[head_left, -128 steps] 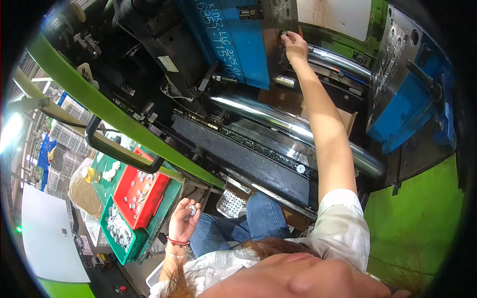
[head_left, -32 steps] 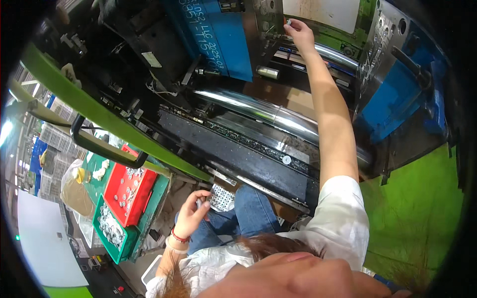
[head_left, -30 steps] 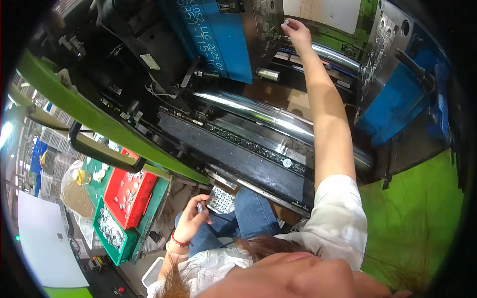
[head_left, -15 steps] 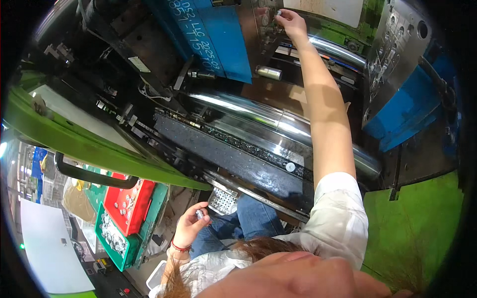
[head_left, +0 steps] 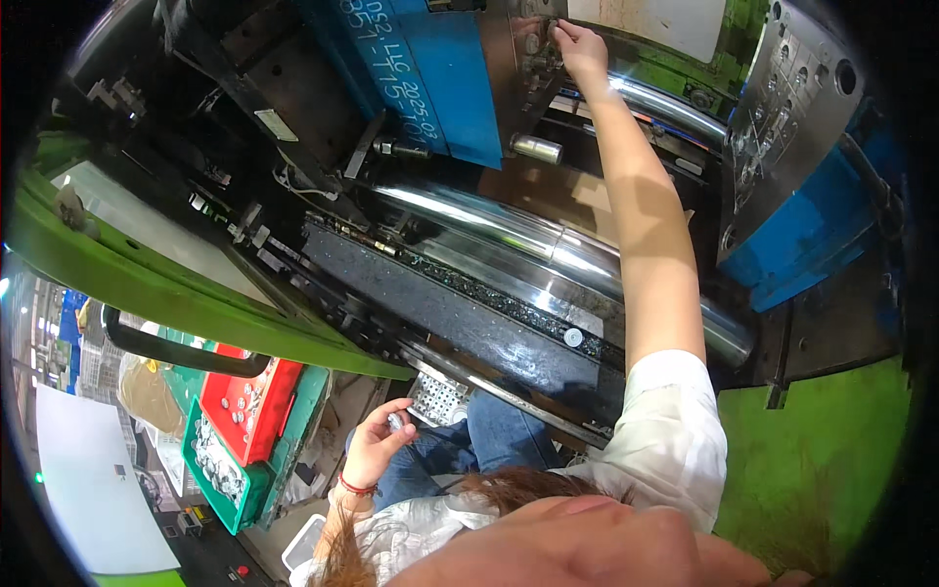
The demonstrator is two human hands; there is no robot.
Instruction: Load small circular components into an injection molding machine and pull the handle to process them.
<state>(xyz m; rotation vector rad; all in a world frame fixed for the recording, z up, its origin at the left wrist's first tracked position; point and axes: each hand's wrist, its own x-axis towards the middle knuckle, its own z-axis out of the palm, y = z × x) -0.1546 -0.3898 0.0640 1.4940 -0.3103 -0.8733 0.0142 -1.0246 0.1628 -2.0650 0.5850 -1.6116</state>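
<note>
Here, the left hand (head_left: 374, 445) pinches a disc (head_left: 395, 423) near the jeans (head_left: 504, 430), while the right hand (head_left: 582, 51) is at the mould (head_left: 520, 98), though whether it grips anything there I cannot tell.

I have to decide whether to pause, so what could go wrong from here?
The bare right hand reaches between the left blue block and the right blue block; it could be crushed if they closed.
The small grey part held by the left hand could slip and drop.
The pale disc on the dark ledge, if loose, might get knocked off.
</note>
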